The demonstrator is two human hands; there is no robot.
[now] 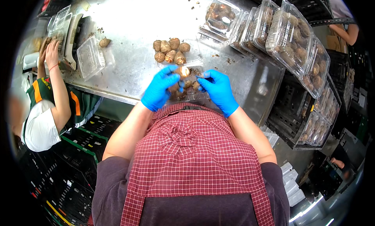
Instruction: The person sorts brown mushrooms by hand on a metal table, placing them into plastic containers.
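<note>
My left hand, in a blue glove, holds a brown taro corm with a pale cut face over a clear plastic clamshell container. To its right my right hand, gloved in blue too, has thumb and forefinger pinched together near the corm; a small dark bit seems to be between them, too small to name. More corms lie in the container beneath my hands, partly hidden by them. Just beyond, several brown corms rest in a group at the container's lid side.
Filled clamshells lean in a row on the right of the metal table, above black crates. An open clamshell and a loose corm lie left. A co-worker handles a container at the far left.
</note>
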